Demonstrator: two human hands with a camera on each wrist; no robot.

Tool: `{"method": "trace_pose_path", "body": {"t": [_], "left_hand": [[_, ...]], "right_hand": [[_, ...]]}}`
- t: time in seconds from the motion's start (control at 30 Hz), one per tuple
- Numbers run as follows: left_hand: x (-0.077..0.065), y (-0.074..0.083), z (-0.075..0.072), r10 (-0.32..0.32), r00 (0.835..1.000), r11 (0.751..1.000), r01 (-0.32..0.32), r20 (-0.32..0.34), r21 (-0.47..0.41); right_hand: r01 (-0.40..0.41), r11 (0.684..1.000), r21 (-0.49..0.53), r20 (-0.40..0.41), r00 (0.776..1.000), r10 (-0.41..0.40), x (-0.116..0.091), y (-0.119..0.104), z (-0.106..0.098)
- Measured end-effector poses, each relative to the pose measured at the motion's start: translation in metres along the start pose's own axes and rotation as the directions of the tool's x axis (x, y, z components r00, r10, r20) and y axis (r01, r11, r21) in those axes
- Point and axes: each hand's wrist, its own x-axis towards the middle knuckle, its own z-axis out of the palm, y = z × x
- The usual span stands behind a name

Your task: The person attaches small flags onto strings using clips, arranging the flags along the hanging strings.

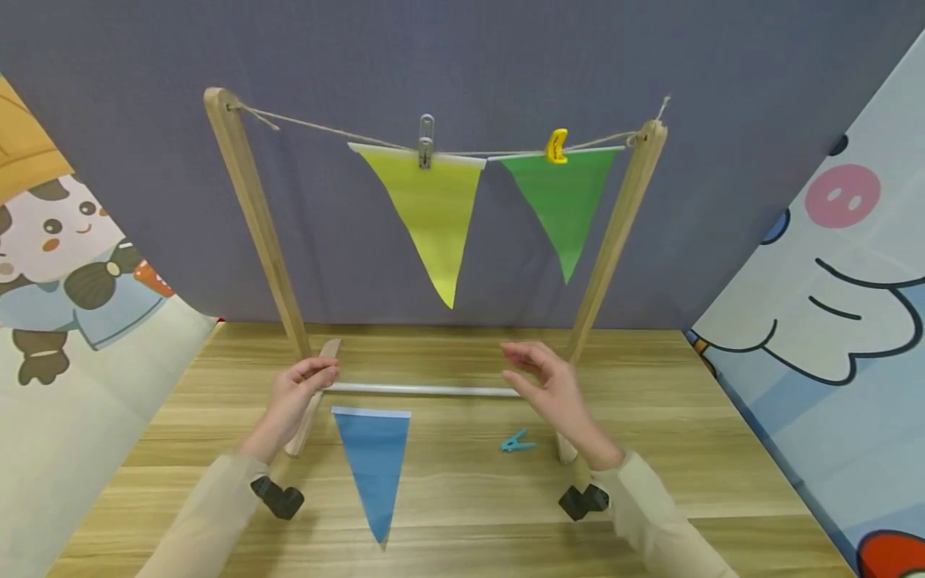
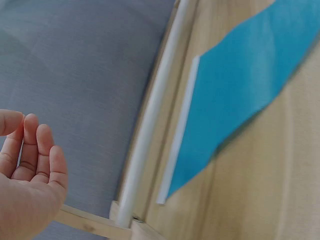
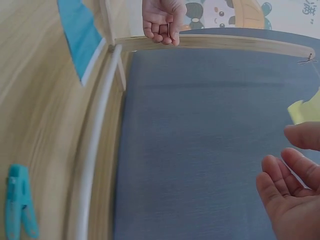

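Note:
Above the table, near the left post, my left hand hovers with loosely bent fingers and nothing visible in them. My right hand is near the right post, its thumb apart from the bent fingers, also holding nothing. A blue triangular pennant with a white top strip lies on the table between the hands. Below the right hand lies a blue clothespin. On the string hang a yellow-green pennant, held by a grey clip, and a green pennant, held by a yellow clip.
A left wooden post and a right wooden post carry the twine. A white rod joins them low down, above the wooden table. A grey panel stands behind.

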Motion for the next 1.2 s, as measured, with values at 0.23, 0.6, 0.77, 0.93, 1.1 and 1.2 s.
{"method": "trace_pose_path", "body": {"t": [0.23, 0.6, 0.77, 0.93, 1.1, 1.2], "left_hand": [[-0.002, -0.018, -0.001, -0.028, 0.999, 0.998, 0.030, -0.040, 0.062], [-0.006, -0.031, 0.002, -0.089, 0.992, 0.981, 0.103, -0.090, 0.167], [-0.007, -0.036, -0.001, -0.074, 0.994, 0.964, 0.093, -0.085, 0.248], [-0.007, -0.042, -0.002, 0.011, 0.997, 0.914, 0.022, -0.081, 0.406], [-0.006, -0.045, -0.002, 0.047, 0.997, 0.861, -0.007, -0.067, 0.508], [-0.006, -0.045, -0.001, 0.043, 0.998, 0.839, -0.010, -0.048, 0.543]], "right_hand": [[0.022, 1.000, -0.003, 0.009, 1.000, -0.022, -0.011, 0.012, 0.002], [-0.117, 0.992, -0.040, 0.022, 0.993, 0.118, -0.034, 0.031, 0.006], [-0.131, 0.989, -0.070, 0.038, 0.990, 0.134, -0.045, 0.040, 0.006], [-0.148, 0.983, -0.112, 0.046, 0.987, 0.154, -0.053, 0.049, 0.004], [-0.205, 0.958, -0.202, 0.061, 0.973, 0.221, -0.059, 0.055, 0.002], [-0.242, 0.940, -0.239, 0.067, 0.962, 0.265, -0.061, 0.058, 0.002]]}}
